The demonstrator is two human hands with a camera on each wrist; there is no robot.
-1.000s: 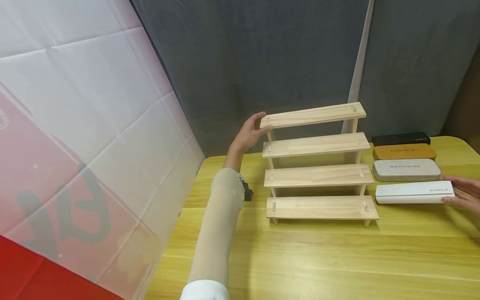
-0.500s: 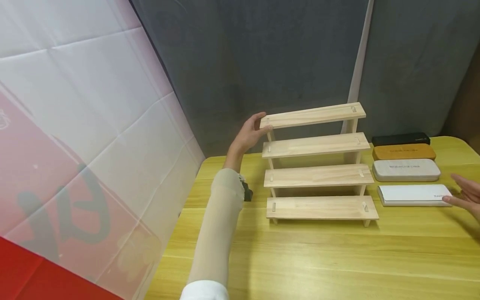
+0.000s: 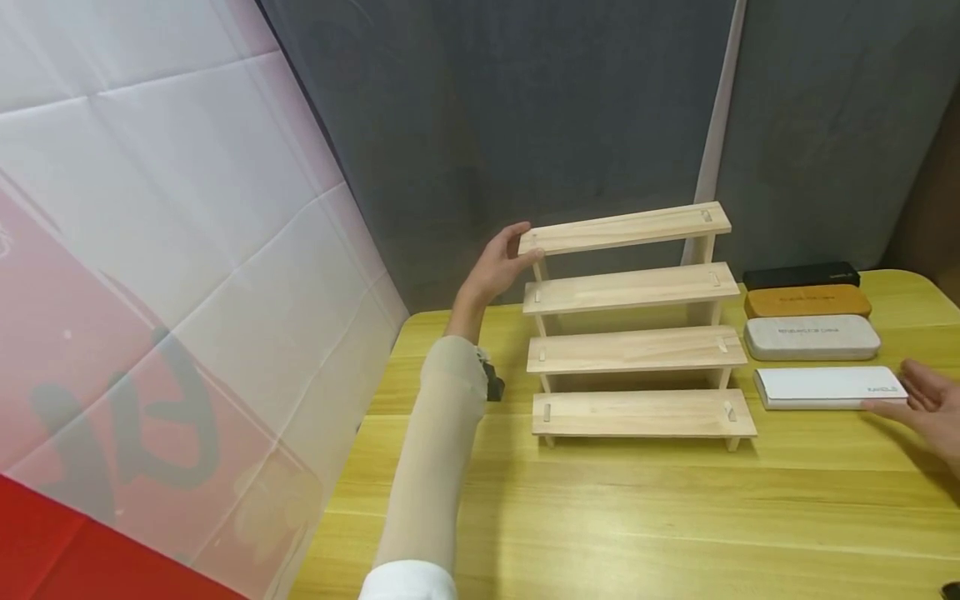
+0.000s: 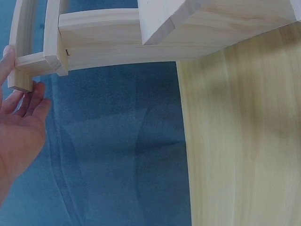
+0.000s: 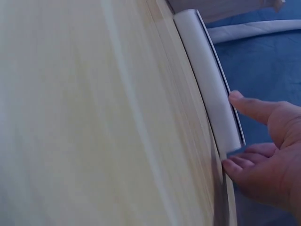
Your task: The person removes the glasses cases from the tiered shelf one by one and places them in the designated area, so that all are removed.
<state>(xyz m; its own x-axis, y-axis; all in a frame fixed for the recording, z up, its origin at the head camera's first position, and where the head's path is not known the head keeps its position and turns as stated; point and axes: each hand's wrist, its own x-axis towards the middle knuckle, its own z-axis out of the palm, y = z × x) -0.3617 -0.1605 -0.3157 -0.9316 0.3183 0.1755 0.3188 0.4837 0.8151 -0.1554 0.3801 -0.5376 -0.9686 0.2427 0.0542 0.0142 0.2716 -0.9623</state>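
Observation:
A tiered rack of pale wood (image 3: 637, 354) stands on the table. My left hand (image 3: 497, 265) grips the left end of its top shelf, thumb in front and fingers behind; the left wrist view shows those fingers around the upper wooden end. To the right of the rack, a long white glasses case (image 3: 825, 387) lies flat with its lid closed. Beside that case's right end is my right hand (image 3: 930, 417), its fingers loosely bent. One of its digits touches the case (image 5: 211, 84) in the right wrist view, while the others are at the end.
Behind the white case lie a grey-white case (image 3: 813, 337), an orange case (image 3: 808, 302) and a black case (image 3: 801, 277), in a row going back. A dark curtain (image 3: 495, 108) hangs behind the table (image 3: 600, 517). A printed white sheet (image 3: 187, 167) hangs at left.
The white case, earlier held by my right hand, was let go onto the table. That hand drew back slightly, then moved left to the case's end. My left hand keeps its grip.

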